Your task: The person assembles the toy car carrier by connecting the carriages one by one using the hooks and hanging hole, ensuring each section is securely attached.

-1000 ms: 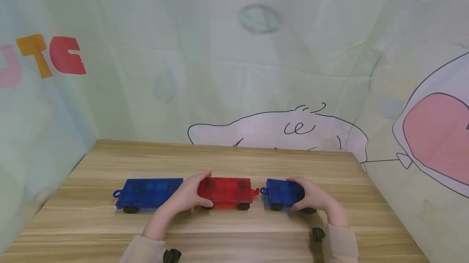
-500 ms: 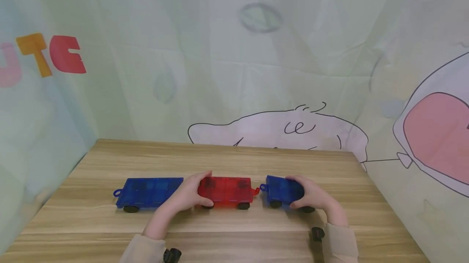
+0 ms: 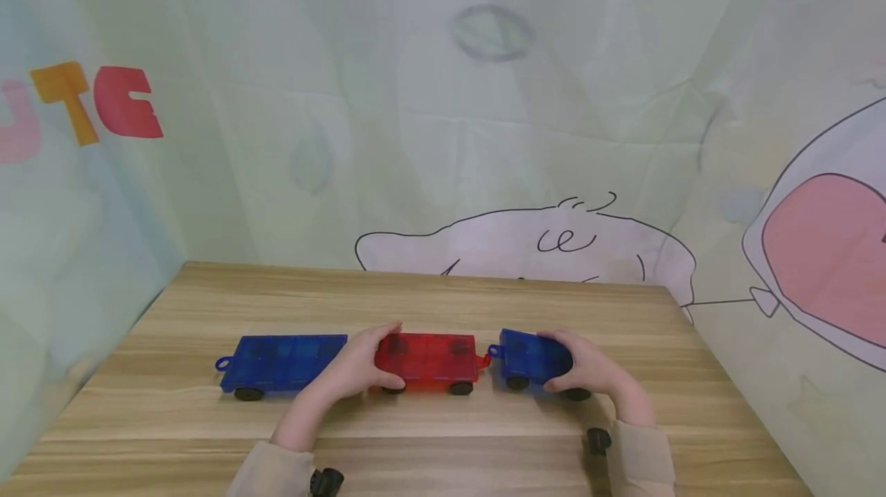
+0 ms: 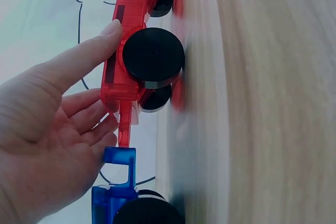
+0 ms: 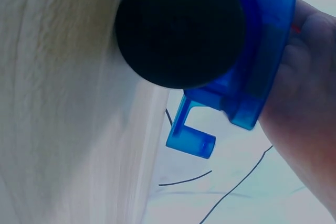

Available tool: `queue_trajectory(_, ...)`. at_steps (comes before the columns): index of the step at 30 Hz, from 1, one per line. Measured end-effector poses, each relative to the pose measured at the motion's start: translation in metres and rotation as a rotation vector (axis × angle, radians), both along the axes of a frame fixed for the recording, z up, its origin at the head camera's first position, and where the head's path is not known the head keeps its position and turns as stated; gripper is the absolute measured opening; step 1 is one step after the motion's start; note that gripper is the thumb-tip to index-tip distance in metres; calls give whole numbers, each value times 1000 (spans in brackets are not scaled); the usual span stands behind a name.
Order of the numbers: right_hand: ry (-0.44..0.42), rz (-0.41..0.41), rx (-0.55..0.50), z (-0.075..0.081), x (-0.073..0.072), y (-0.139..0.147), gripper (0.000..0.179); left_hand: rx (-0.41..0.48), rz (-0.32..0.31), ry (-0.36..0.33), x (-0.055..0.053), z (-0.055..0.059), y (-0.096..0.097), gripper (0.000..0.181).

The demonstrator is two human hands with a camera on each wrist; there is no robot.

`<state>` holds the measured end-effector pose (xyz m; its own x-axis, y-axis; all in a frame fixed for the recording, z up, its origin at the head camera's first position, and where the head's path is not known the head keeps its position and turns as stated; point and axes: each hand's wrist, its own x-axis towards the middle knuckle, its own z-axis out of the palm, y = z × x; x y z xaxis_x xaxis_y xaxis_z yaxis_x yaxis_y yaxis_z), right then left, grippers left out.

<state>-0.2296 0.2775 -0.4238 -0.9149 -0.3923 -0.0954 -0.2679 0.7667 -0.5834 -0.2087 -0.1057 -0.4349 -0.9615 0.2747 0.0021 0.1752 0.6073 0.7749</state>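
My left hand grips the left end of a translucent red toy train car, thumb on its near side. In the left wrist view, the car's red coupling bar meets a blue loop; whether they are linked I cannot tell. My right hand holds a blue toy train car by its right end. That car tilts, its left end raised. Its front loop is at the red car's upturned hook. A blue hook shows at its other end in the right wrist view.
A longer blue train car stands left of the red one, partly behind my left hand. All sit on a wood-grain table. A printed cloth hangs behind and at both sides.
My right hand has lifted the left end of its blue train car and moved it slightly left, bringing the loop to the red hook. The left hand and red train car stay in place.
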Motion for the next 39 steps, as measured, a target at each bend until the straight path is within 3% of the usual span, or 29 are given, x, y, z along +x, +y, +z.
queue_trajectory(39,43,52,38,-6,-3,-5,86,-2,-3,11,3,0,2,88)
